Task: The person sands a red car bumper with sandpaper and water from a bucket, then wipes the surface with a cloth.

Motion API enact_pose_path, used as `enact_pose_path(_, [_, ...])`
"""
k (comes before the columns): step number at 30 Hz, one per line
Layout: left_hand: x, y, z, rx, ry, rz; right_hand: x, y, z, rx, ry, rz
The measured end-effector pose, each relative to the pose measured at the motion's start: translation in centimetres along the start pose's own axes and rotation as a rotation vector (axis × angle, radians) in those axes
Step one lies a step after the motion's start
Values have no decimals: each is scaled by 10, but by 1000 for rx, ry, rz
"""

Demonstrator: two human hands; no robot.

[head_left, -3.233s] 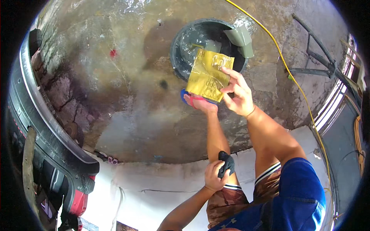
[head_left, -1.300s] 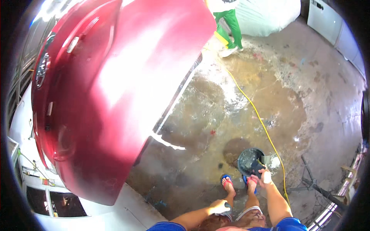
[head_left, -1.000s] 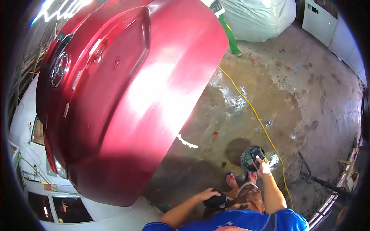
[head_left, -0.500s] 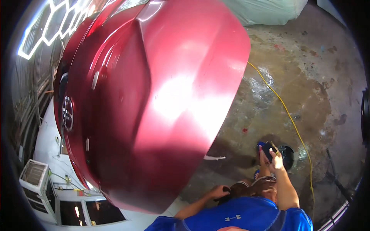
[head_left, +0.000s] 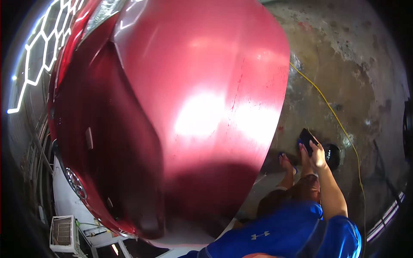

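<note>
My right hand (head_left: 318, 155) is held out over the floor, its fingers closed on the edge of a dark flat rectangular piece (head_left: 306, 137). Its exact kind is not clear. Below that hand stands a round black bucket (head_left: 332, 157), partly covered by the hand and forearm. A large red car body panel (head_left: 202, 146), glossy with bright light reflections and small dark specks, fills the middle. My left hand does not show; the car panel and my blue shirt lie where its arm would be.
A yellow cord (head_left: 329, 104) runs across the wet, stained concrete floor (head_left: 344, 77) on the right. White hexagon lights (head_left: 45, 47) glow at upper left. A white boxy unit with a grille (head_left: 63, 232) stands at lower left. My feet (head_left: 286, 161) are in blue sandals.
My view has shifted closer over the red panel. The left hand, seen before beside my lap, has gone out of sight. The right hand still holds the dark piece, now slightly higher.
</note>
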State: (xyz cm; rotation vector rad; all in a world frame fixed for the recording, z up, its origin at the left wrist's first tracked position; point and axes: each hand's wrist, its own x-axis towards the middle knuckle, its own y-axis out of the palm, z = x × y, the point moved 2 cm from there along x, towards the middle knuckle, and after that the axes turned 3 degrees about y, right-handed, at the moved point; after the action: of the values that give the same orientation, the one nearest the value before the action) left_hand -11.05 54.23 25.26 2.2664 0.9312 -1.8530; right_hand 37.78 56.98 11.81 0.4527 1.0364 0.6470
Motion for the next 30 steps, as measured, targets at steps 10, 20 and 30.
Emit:
enact_pose_path(10, [-13, -21, -16, -32, -53, 6, 4, 12, -17, -13, 103, -72])
enact_pose_path(20, [28, -12, -37, -154, 37, 19, 4, 55, 56, -7, 64, -9])
enact_pose_path(30, [71, 16, -105, -773, 27, -51, 66, 157, 177, -475, 207, 321])
